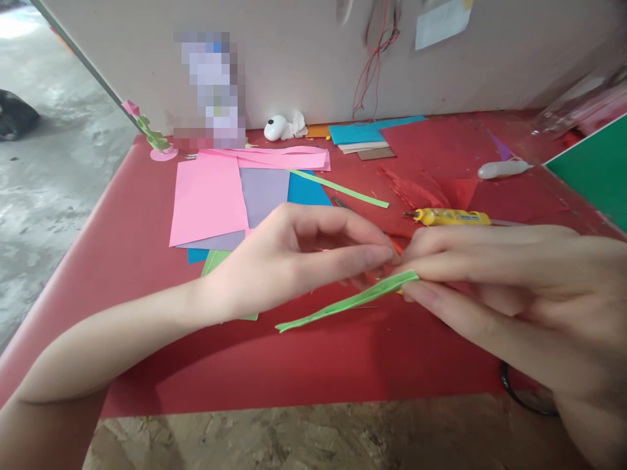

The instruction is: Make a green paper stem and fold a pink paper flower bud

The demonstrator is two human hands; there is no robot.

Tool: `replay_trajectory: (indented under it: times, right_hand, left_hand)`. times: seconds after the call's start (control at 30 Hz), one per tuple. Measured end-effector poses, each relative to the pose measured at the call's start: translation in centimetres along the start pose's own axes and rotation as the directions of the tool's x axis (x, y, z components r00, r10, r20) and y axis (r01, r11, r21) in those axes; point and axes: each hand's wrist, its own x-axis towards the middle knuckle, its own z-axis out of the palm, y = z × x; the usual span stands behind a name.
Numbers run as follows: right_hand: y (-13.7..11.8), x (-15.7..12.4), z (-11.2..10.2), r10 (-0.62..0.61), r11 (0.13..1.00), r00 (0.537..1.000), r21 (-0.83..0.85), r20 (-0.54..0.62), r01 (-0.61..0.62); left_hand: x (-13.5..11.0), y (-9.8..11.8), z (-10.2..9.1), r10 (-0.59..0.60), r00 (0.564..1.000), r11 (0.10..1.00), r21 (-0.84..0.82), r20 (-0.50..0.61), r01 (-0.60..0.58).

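Green, narrow, paper-like strip (347, 302) pinched in my right hand (514, 287) wants light pressure, I judge; whether my curled left hand (289, 261) pinches anything, I cannot tell.

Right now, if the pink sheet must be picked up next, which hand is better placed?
Probably the left hand: it is nearer the pink sheet and shows nothing clearly in its grasp. The right hand lies farther off and pinches the green strip between thumb and finger.

Counted in view: two hands (284, 267) (494, 267), two narrow green strips (350, 301) (345, 188), one yellow pointed tool (453, 217), one nozzle-tipped bottle (502, 170), one pink flower (155, 140), one red table (313, 378).
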Motion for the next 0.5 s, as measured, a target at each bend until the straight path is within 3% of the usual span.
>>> replay_trajectory:
  times: [0.23, 0.5]
  right_hand:
    - [-0.10, 0.10, 0.12, -0.096, 0.981, 0.995, -0.168, 0.015, 0.097]
    - [-0.41, -0.19, 0.47, -0.108, 0.963, 0.993, -0.255, -0.053, 0.091]
  left_hand:
    - [0.59, -0.60, -0.25, -0.156, 0.977, 0.969, -0.170, 0.143, 0.180]
    - [0.54, -0.99, -0.34, -0.284, 0.941, 0.869, -0.364, 0.187, 0.335]
